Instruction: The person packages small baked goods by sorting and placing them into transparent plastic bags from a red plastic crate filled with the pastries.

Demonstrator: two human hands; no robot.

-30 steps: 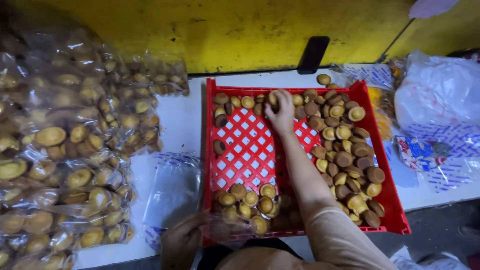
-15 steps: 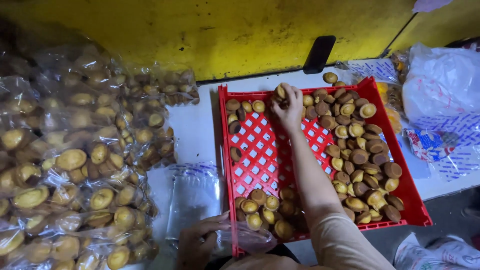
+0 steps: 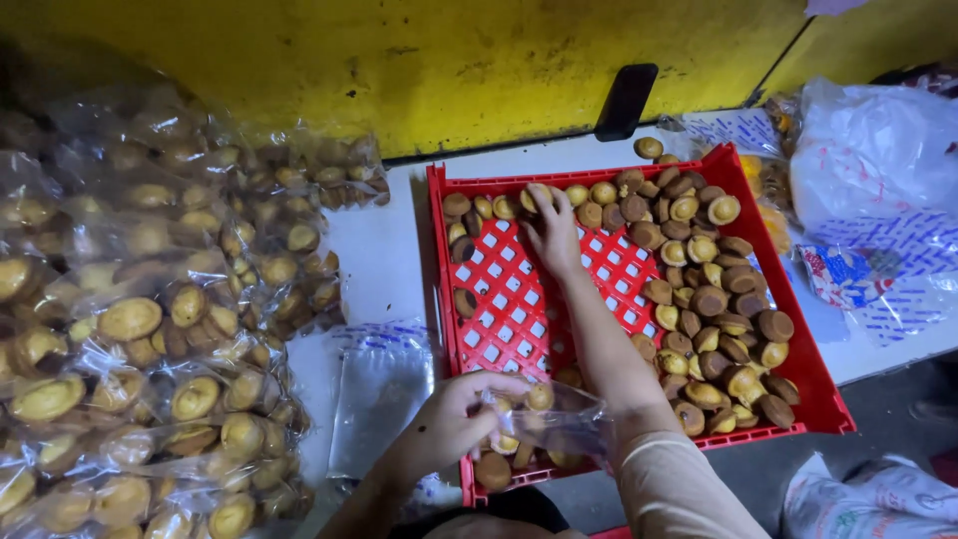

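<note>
White table: red crate long axis runs away; right hand reaching.

Packages around the red tray

Left of it, clear filled bags are heaped — flat empty bags beside; right, white blue-printed bags.

I see a clear plastic bag pinched open in the fingers of my left hand, some small round brown cakes already inside it. Under the fingertips of my right hand, more such cakes lie loose in the red crate.
</note>
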